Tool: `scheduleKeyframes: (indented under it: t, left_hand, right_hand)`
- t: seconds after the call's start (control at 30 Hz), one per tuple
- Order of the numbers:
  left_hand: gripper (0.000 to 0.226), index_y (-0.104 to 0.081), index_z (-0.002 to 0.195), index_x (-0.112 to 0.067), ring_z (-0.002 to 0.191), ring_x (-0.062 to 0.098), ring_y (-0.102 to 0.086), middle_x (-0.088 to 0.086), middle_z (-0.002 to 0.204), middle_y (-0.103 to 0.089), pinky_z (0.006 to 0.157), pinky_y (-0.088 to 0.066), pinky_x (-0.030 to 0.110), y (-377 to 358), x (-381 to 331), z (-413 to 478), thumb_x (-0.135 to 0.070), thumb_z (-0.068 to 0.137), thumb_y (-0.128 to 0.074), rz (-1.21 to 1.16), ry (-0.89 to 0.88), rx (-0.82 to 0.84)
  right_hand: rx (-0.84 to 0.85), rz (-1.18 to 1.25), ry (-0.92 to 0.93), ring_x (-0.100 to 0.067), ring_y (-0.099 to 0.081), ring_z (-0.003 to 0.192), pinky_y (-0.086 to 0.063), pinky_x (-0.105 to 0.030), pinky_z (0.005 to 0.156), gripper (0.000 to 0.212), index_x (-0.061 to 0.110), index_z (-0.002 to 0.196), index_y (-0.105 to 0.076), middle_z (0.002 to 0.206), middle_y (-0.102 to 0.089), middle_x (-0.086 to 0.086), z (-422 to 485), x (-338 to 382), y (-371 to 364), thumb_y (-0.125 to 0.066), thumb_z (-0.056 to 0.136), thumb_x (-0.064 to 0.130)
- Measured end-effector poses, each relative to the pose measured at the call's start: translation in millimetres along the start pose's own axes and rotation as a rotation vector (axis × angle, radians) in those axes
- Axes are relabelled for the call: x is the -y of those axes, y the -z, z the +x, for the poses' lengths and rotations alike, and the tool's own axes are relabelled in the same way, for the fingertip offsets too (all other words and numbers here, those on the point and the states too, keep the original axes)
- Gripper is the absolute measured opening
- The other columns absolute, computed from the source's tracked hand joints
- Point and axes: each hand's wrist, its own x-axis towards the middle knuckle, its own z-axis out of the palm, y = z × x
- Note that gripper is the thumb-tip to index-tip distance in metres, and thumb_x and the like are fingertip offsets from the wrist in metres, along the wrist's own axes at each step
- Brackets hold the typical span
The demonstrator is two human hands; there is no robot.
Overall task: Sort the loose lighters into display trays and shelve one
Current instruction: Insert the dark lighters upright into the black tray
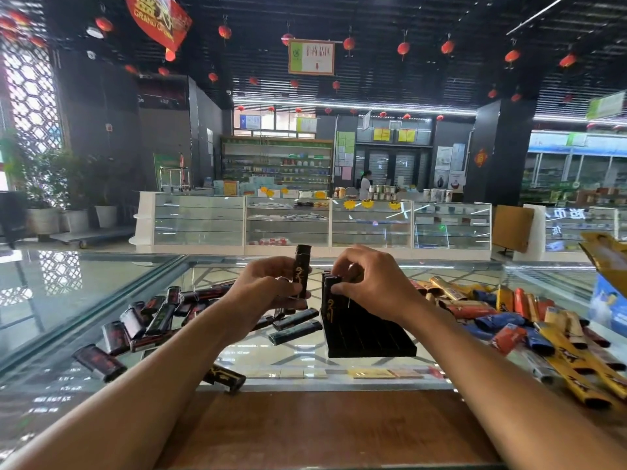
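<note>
The right hand pinches a black gold-lettered lighter into the black slotted plastic tray — best pressed straight down, upright — the left hand gripping a second lighter.

Across the aisle from me runs a row of white-framed glass display cases. Round red paper lanterns hang from the black slatted ceiling. Daylight comes through a honeycomb-lattice window on my left, above green potted plants in pale tubs.
</note>
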Motion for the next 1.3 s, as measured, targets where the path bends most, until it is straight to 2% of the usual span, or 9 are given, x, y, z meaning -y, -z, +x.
scheduleKeyframes:
  t: [0.3, 0.47, 0.57, 0.7, 0.77, 0.83, 0.93, 1.1, 1.3]
  left_hand:
    - [0.020, -0.071, 0.103, 0.003, 0.090, 0.032, -0.073, 0.017, 0.099, -0.072, 0.082, -0.062, 0.035, -5.7, -1.1, -2.1, 0.013, 0.085, -0.069, 0.037, -0.073, 0.065]
    - [0.020, -0.075, 0.103, 0.000, 0.093, 0.031, -0.073, 0.018, 0.099, -0.075, 0.079, -0.060, 0.030, -10.4, -4.0, -3.1, 0.008, 0.085, -0.070, 0.065, -0.090, 0.122]
    - [0.024, -0.076, 0.108, -0.001, 0.099, 0.031, -0.073, 0.022, 0.108, -0.074, 0.081, -0.061, 0.030, -11.8, -5.1, -4.4, 0.001, 0.084, -0.071, 0.031, -0.072, 0.202]
    - [0.038, -0.070, 0.122, -0.017, 0.105, 0.022, -0.069, 0.011, 0.119, -0.070, 0.080, -0.058, 0.027, -5.4, -2.2, 1.0, -0.016, 0.084, -0.076, 0.186, -0.133, 0.114]
    - [0.072, -0.054, 0.140, -0.030, 0.122, 0.018, -0.059, 0.001, 0.134, -0.059, 0.089, -0.055, 0.027, 0.1, 3.3, 3.5, -0.035, 0.073, -0.081, 0.390, -0.103, 0.138]
    - [0.113, -0.025, 0.159, -0.035, 0.143, 0.016, -0.037, -0.005, 0.157, -0.038, 0.113, -0.042, 0.039, -0.1, 9.7, 3.5, -0.053, 0.065, -0.085, 0.636, -0.016, 0.262]
    - [0.143, 0.004, 0.162, -0.035, 0.154, 0.018, -0.016, -0.007, 0.168, -0.018, 0.125, -0.023, 0.044, -6.5, 19.7, 3.6, -0.069, 0.057, -0.086, 0.862, 0.080, 0.400]
    - [0.141, -0.001, 0.160, -0.046, 0.152, 0.016, -0.024, -0.015, 0.163, -0.032, 0.124, -0.025, 0.052, -6.0, 33.1, 9.7, -0.090, 0.049, -0.077, 1.012, 0.064, 0.403]
    - [0.120, -0.018, 0.161, -0.035, 0.138, 0.003, -0.040, -0.022, 0.151, -0.044, 0.123, -0.030, 0.040, -11.2, 28.5, 7.0, -0.069, 0.066, -0.084, 0.968, 0.005, 0.408]
  right_hand:
    - [-0.070, 0.271, -0.001, -0.002, -0.067, 0.090, -0.053, -0.016, 0.082, 0.020, 0.025, 0.111, -0.074, 0.096, -0.073, 0.012, 1.3, 2.9, 10.7, -0.074, 0.091, 0.023]
    - [0.046, 0.587, 0.019, -0.013, -0.069, 0.107, -0.053, -0.027, 0.097, 0.031, 0.022, 0.118, -0.073, 0.108, -0.076, 0.000, 0.0, 10.3, 17.0, -0.069, 0.093, 0.005]
    - [0.089, 0.673, 0.004, -0.007, -0.069, 0.095, -0.052, -0.019, 0.079, 0.025, 0.016, 0.109, -0.074, 0.105, -0.077, -0.001, 0.5, 11.6, 20.6, -0.072, 0.088, 0.004]
    - [-0.092, 0.740, -0.013, -0.024, -0.062, 0.067, -0.046, -0.026, 0.051, 0.025, 0.002, 0.094, -0.067, 0.087, -0.074, -0.015, 2.8, 7.2, 28.4, -0.080, 0.075, 0.012]
    - [-0.131, 0.662, 0.008, -0.026, -0.064, 0.060, -0.052, -0.029, 0.050, 0.028, -0.001, 0.096, -0.068, 0.080, -0.074, -0.015, 2.7, 4.5, 32.4, -0.081, 0.074, 0.010]
    - [-0.085, 0.579, 0.009, -0.031, -0.069, 0.062, -0.059, -0.035, 0.057, 0.025, -0.001, 0.097, -0.070, 0.080, -0.076, -0.015, 1.6, 3.9, 30.5, -0.082, 0.076, 0.007]
    - [0.024, 0.463, 0.007, -0.028, -0.074, 0.068, -0.062, -0.034, 0.063, 0.017, 0.002, 0.097, -0.073, 0.080, -0.077, -0.011, -0.7, 2.8, 21.9, -0.079, 0.081, -0.001]
    - [0.005, 0.263, 0.007, -0.016, -0.075, 0.065, -0.063, -0.032, 0.066, 0.016, 0.008, 0.093, -0.075, 0.075, -0.076, -0.002, -3.4, 5.7, 13.0, -0.083, 0.080, 0.003]
    - [-0.027, 0.022, 0.078, -0.005, -0.067, 0.076, -0.058, -0.026, 0.074, 0.016, 0.020, 0.090, -0.077, 0.084, -0.072, 0.011, -3.8, 1.2, 8.6, -0.087, 0.078, 0.018]
